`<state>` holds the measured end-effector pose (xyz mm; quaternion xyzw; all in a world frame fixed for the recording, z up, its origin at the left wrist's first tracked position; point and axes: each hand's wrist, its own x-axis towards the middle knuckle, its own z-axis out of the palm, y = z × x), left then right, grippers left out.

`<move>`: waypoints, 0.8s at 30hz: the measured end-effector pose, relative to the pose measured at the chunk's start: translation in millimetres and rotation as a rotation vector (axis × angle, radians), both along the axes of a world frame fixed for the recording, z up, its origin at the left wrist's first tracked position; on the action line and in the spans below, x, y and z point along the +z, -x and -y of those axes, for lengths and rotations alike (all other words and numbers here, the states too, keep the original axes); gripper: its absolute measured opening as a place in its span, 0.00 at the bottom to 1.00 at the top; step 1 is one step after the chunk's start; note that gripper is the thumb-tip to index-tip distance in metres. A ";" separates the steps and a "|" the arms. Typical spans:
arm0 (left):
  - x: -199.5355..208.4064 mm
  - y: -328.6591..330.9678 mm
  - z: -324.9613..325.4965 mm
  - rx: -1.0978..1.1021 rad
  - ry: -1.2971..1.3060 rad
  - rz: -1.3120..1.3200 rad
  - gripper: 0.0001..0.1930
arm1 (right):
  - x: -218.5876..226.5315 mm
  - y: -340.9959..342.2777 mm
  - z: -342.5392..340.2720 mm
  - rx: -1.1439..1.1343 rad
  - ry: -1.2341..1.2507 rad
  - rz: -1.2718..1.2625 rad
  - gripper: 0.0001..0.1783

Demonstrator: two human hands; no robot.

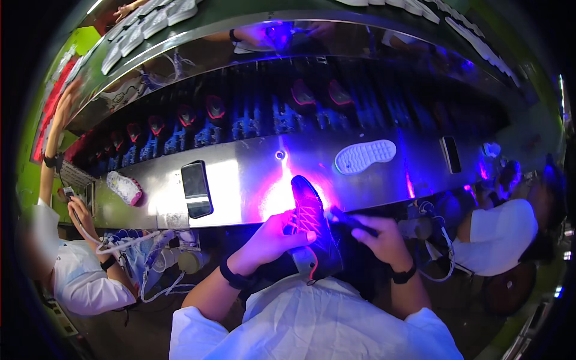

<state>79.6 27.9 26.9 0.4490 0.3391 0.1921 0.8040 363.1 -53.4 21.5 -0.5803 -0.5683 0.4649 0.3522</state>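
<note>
My left hand (270, 240) is closed around a dark shoe (312, 228), gripping it at mid-body with the thumb laid across the laces; the shoe sits upright in my grasp, toe pointing away from me toward the steel counter (240, 180), heel near my chest. My right hand (381, 237) is closed on a slim dark torch (348, 221), held just beside the shoe's right flank and aimed at it. Violet light falls over the shoe's upper and spills in a bright patch onto the counter directly ahead. Both my wrists carry dark bands.

On the counter: a black phone (197, 189) lies flat to the left of the lit patch, a white outsole (365, 156) lies tread-up to the right, and a white-and-pink shoe (125, 188) rests at the far left end. Beyond the counter runs a row of dark racks bearing shoe forms. A person in white (84, 270) sits at my left, another in white (504, 231) at my right
</note>
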 end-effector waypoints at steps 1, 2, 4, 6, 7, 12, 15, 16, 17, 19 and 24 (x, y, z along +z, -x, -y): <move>-0.8 -2.3 -1.7 0.016 -0.007 0.025 0.27 | 0.2 1.9 -8.3 -0.035 0.043 0.006 0.20; -0.7 -3.5 -3.5 0.016 0.001 0.033 0.27 | -3.0 1.7 -10.7 -0.035 0.051 0.013 0.20; 2.8 -2.3 -6.4 0.083 -0.022 -0.038 0.27 | -12.0 1.5 -13.4 -0.011 0.063 -0.096 0.20; 9.1 -2.3 -9.5 0.159 -0.090 -0.142 0.27 | -13.4 -7.5 -5.6 0.039 0.098 -0.125 0.20; 6.8 1.2 -10.8 0.171 -0.089 -0.152 0.27 | -13.5 -10.7 -2.7 0.097 0.122 -0.170 0.20; -5.1 2.0 -17.2 0.221 -0.173 -0.151 0.26 | 5.8 -26.2 14.1 0.122 0.208 -0.054 0.20; 0.9 -8.5 -17.1 0.189 -0.213 -0.148 0.27 | 10.8 -28.9 14.1 0.061 0.230 -0.044 0.20; 2.2 -11.7 -15.7 0.188 -0.247 -0.138 0.27 | 9.5 -27.9 12.5 0.055 0.228 -0.042 0.20; 1.7 -13.8 -13.3 0.183 -0.248 -0.134 0.27 | 6.1 -26.2 10.5 0.050 0.227 -0.083 0.21; -0.4 -13.0 -7.9 0.222 -0.146 -0.113 0.28 | 5.3 -28.7 13.5 0.047 0.223 -0.122 0.21; -7.9 -9.7 0.1 0.247 -0.161 -0.111 0.29 | 12.7 -34.7 33.2 0.105 0.041 0.059 0.21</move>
